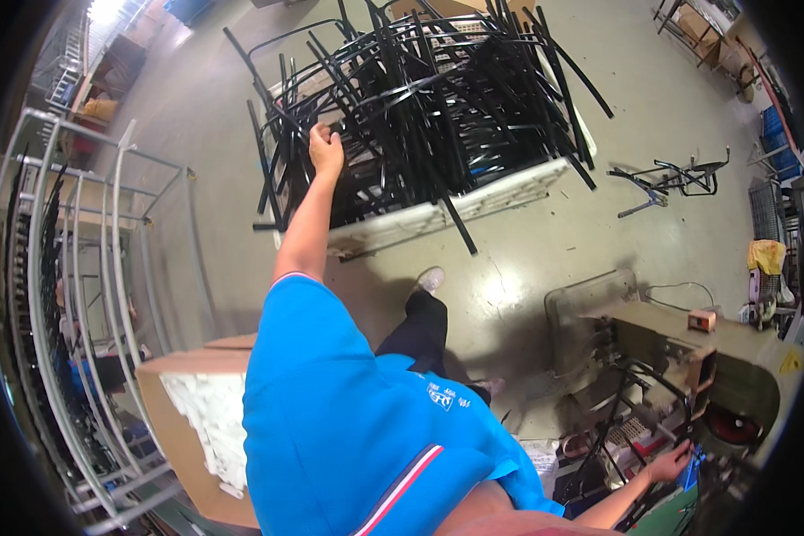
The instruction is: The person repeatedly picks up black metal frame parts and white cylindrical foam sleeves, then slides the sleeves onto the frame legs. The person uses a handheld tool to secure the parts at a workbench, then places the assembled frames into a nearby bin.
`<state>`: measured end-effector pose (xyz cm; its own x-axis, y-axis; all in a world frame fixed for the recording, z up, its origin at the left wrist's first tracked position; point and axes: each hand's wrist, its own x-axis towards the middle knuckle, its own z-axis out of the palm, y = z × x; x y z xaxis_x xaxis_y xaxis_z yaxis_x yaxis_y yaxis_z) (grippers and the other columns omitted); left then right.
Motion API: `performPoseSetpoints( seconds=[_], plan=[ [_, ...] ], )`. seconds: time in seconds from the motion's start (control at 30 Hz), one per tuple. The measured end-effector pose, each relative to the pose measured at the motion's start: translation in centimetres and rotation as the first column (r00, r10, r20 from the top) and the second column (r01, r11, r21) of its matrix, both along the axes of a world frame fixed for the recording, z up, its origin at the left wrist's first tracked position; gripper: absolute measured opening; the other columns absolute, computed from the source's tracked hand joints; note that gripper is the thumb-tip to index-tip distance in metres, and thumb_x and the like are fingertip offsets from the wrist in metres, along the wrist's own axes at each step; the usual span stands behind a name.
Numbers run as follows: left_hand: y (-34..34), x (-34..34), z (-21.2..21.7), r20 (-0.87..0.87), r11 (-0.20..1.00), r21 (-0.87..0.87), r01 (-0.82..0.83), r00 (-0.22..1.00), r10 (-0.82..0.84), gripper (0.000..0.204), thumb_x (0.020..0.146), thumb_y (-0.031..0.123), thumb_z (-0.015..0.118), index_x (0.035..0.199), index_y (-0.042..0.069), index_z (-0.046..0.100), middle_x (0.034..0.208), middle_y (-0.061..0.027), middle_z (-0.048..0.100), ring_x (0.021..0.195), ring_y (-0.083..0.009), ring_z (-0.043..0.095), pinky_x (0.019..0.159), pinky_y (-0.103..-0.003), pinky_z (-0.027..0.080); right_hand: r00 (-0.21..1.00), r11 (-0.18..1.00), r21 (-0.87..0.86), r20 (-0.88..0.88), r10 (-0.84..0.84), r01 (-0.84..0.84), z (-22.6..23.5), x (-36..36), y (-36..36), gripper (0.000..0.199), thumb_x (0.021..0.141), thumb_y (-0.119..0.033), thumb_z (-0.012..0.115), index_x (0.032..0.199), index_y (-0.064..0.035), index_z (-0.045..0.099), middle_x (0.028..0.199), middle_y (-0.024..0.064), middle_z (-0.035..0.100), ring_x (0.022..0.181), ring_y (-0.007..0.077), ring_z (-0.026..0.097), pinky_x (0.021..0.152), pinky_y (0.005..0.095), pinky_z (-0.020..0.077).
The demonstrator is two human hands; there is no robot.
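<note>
My left hand (pixel 326 150) reaches out to the near left side of a big pile of black metal tube frames (pixel 420 98). Its fingers are curled in among the tubes; what they close on, if anything, I cannot make out. At the lower right, my right hand (pixel 669 464) is beside a machine (pixel 652 322). There its fingers close at the lower end of a bent black tube frame (pixel 632 368), next to a small blue part (pixel 693 466).
The pile rests on a pale pallet (pixel 456 210), with tube ends jutting past its edges. A single black frame (pixel 688 176) lies on the floor to the right. Left of me stand a grey metal rack (pixel 112 232) and a cardboard box (pixel 188 429) with white pieces.
</note>
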<state>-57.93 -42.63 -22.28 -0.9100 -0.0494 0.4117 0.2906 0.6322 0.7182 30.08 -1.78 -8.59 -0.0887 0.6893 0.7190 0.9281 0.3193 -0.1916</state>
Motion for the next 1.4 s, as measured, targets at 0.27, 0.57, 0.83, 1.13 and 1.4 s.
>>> performPoseSetpoints(
  seconds=[0.27, 0.57, 0.83, 1.13, 1.4],
  plan=[
    [2.2, -14.5, -4.4, 0.268, 0.786, 0.298, 0.542, 0.742, -0.614, 0.016, 0.083, 0.017, 0.065, 0.078, 0.003, 0.06, 0.071, -0.0028, 0.061, 0.066, -0.0097, 0.054, 0.064, -0.026, 0.044, 0.812, 0.814, 0.047, -0.122, -0.57, 0.579, -1.6, -3.2, -1.7, 0.043, 0.084, -0.036, 0.062, 0.106, 0.0006, 0.061, 0.106, 0.0157, 0.063, 0.091, 0.0286, 0.062, 0.083, 0.0342, 0.0474],
    [19.8, -10.3, 25.9, -0.155, 0.63, -0.359, 0.689, 0.621, -0.768, 0.029, 0.082, 0.025, 0.061, 0.069, -0.001, 0.056, 0.051, -0.0149, 0.048, 0.044, -0.0217, 0.045, 0.048, -0.035, 0.038, 0.782, 0.649, -0.506, -0.579, 0.232, -0.568, -3.2, -38.7, -6.7, 0.024, 0.088, -0.008, 0.053, 0.108, 0.0034, 0.057, 0.088, 0.0081, 0.063, 0.079, 0.0139, 0.061, 0.072, 0.0246, 0.0487],
    [29.1, -3.0, 34.6, -0.048, 0.19, -0.712, 0.676, 0.222, -0.974, 0.013, 0.073, 0.011, 0.058, 0.082, 0.001, 0.059, 0.064, -0.0185, 0.055, 0.057, -0.0308, 0.053, 0.056, -0.036, 0.042, 0.334, -0.161, -0.299, -0.727, -0.6, -0.941, -8.8, -65.4, -12.1, 0.097, 0.075, -0.058, 0.064, 0.142, -0.0037, 0.018, 0.121, 0.0228, 0.053, 0.121, 0.0281, 0.044, 0.102, 0.0437, 0.0307],
    [8.0, -10.3, 18.8, -0.019, 0.09, -0.847, 0.524, 0.139, -0.99, 0.017, 0.077, 0.014, 0.064, 0.069, 0.005, 0.052, 0.067, -0.0107, 0.053, 0.068, -0.0304, 0.053, 0.063, -0.04, 0.042, -0.331, 0.012, 0.491, -0.568, -0.754, -0.871, 1.0, -67.3, -10.5, 0.013, 0.092, -0.016, 0.051, 0.097, -0.0059, 0.046, 0.066, -0.0011, 0.044, 0.049, 0.013, 0.044, 0.049, 0.0277, 0.0463],
    [2.8, -7.1, 5.3, -0.055, 0.186, -0.769, 0.612, 0.226, -0.972, 0.017, 0.076, 0.014, 0.06, 0.067, 0.01, 0.046, 0.066, -0.0085, 0.047, 0.066, -0.0281, 0.048, 0.064, -0.04, 0.038, -0.455, -0.065, 0.492, -0.841, -0.292, -0.868, 19.6, -48.6, -10.2, 0.044, 0.098, -0.017, 0.035, 0.139, -0.0058, 0.024, 0.06, -0.0058, 0.028, 0.036, 0.0027, 0.024, 0.029, 0.0214, 0.0337]
  ],
)
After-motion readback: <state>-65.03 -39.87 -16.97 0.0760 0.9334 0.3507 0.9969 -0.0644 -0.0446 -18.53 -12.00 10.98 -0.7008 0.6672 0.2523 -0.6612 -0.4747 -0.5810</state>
